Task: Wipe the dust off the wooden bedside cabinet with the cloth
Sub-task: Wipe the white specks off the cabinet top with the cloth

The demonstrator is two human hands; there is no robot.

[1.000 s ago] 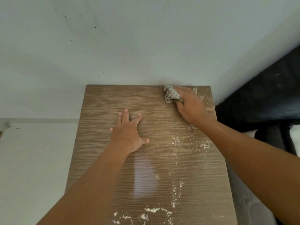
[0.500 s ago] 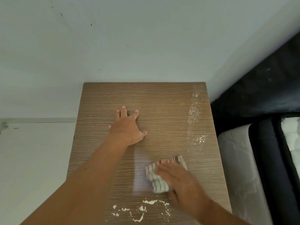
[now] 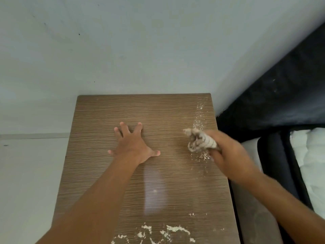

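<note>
The wooden bedside cabinet (image 3: 105,173) fills the middle of the view, its top grained brown. My left hand (image 3: 133,143) lies flat on the top with fingers spread, holding nothing. My right hand (image 3: 226,154), blurred by motion, grips a bunched checked cloth (image 3: 200,140) near the cabinet's right edge. White dust (image 3: 199,110) runs in a thin line along the right side above the cloth, a few specks lie just below it, and thicker dust clumps (image 3: 167,231) sit at the near edge.
A pale wall (image 3: 140,50) stands right behind the cabinet. A black bed frame (image 3: 281,103) and a white mattress (image 3: 311,164) flank the right side. A light floor (image 3: 26,173) lies to the left.
My right hand swept the cloth from the back right corner down to the near middle, then back up to the right edge. Dust in the middle right is thinner. My left hand stayed put.
</note>
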